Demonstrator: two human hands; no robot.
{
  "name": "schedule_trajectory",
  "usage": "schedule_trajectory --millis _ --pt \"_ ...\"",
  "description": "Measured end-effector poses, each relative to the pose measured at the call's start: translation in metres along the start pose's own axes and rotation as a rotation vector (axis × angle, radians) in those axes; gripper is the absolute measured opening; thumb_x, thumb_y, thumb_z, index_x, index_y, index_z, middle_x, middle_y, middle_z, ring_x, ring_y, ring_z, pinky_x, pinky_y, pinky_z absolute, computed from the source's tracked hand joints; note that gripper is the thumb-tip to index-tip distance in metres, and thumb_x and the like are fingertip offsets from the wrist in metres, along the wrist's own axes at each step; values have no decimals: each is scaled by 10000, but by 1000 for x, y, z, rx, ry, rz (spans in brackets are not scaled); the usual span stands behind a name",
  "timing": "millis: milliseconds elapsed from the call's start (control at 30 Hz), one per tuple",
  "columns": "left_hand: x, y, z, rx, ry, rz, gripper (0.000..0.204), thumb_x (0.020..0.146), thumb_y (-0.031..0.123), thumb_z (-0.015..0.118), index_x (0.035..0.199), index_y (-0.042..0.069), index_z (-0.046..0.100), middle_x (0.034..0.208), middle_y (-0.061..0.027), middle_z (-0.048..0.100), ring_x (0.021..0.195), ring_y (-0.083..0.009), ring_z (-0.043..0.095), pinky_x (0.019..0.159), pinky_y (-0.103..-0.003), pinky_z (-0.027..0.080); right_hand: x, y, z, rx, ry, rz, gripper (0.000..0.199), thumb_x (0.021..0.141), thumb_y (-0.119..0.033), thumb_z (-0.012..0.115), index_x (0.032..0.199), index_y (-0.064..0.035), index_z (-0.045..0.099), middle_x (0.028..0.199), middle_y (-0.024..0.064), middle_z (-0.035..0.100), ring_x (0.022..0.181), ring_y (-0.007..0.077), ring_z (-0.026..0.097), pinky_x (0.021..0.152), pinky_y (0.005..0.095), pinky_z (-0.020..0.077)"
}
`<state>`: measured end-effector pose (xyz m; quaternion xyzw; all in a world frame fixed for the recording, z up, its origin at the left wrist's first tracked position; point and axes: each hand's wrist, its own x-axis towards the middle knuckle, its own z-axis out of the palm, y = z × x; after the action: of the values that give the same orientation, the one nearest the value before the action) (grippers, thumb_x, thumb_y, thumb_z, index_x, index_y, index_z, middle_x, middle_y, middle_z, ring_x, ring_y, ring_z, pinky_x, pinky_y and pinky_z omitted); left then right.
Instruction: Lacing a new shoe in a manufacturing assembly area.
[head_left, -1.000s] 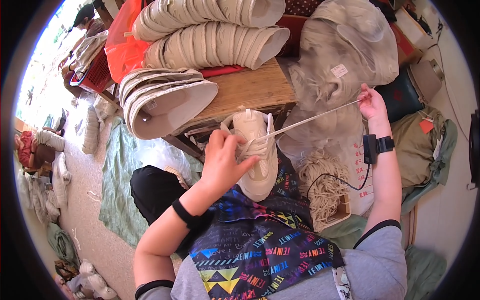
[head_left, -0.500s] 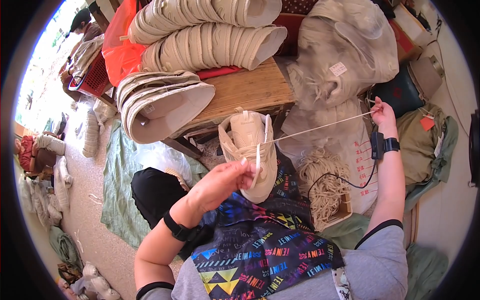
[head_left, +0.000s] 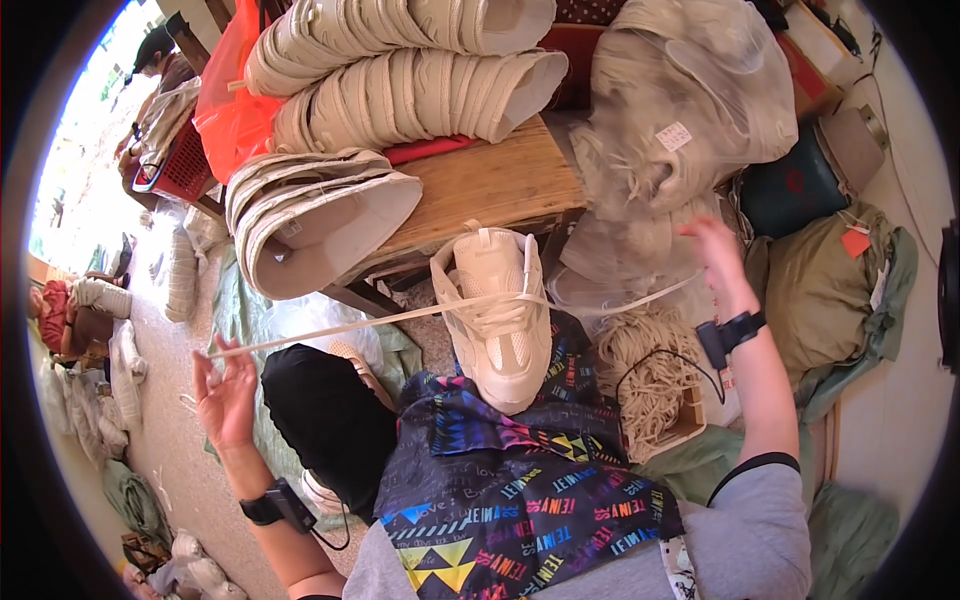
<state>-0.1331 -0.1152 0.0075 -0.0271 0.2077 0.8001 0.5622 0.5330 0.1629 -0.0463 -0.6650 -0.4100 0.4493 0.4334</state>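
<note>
A beige sneaker (head_left: 500,340) rests on my lap, toe toward me, against the front of the wooden bench. Its flat cream shoelace (head_left: 385,321) crosses the tongue and stretches out to both sides. Far out to the left, my left hand (head_left: 226,398) pinches one end between thumb and fingertips and keeps that side taut. To the right, my right hand (head_left: 718,262) is raised and blurred, its fingers stretched out. The other lace end curves slackly beside it, below the fingertips, and no grip on it shows.
Nested beige shoe uppers (head_left: 400,100) are stacked on the wooden bench (head_left: 490,190). A box of loose laces (head_left: 650,380) stands right of my lap. Clear plastic bags (head_left: 690,110) are piled behind it. Black cloth (head_left: 325,420) covers my left knee. Another person (head_left: 165,65) sits far left.
My left hand has moved from the shoe's toe far out to the left, drawing a lace end along. The right-hand lace has gone slack, and my right hand has moved inward and lower.
</note>
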Motion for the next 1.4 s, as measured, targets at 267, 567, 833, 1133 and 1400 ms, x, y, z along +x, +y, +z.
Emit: schedule_trajectory --millis 267,567,833,1133,1400 --pt "6 36 -33 296 -51 299 346 1007 333 515 1129 48 668 971 -45 656 772 -133 549 655 -281 435 -128 -21 140 -51 -662 -198 120 932 -149 639 945 -29 632 798 18 667 656 61 577 602 216 482" --pt "-7 -186 75 1314 -163 15 393 997 127 548 1371 16 500 1008 -65 696 677 -35 548 608 -171 434 -132 -36 157 -495 -578 -546 136 840 -153 621 839 -17 608 764 137 658 686 269 645 625 376 500" --pt "26 -244 52 1362 -307 -85 142 995 136 557 1026 9 611 922 -44 693 663 -59 541 614 -196 445 -148 -52 169 -940 -454 -1107 75 804 -114 603 822 -52 564 775 114 594 745 321 606 648 416 476" --pt "26 -251 32 1561 -281 -4 201 936 200 660 880 8 644 660 34 564 608 -28 471 531 -226 383 -125 -88 164 -1023 -572 -1514 149 773 -118 590 914 -73 577 1009 84 560 894 212 587 703 348 503" --pt "22 -251 46 1607 -284 187 197 905 171 673 847 -13 634 710 -29 617 656 -67 513 593 -254 442 -105 -91 163 -857 -1038 -1077 128 813 -187 660 867 -77 623 979 73 549 832 261 618 722 374 509"
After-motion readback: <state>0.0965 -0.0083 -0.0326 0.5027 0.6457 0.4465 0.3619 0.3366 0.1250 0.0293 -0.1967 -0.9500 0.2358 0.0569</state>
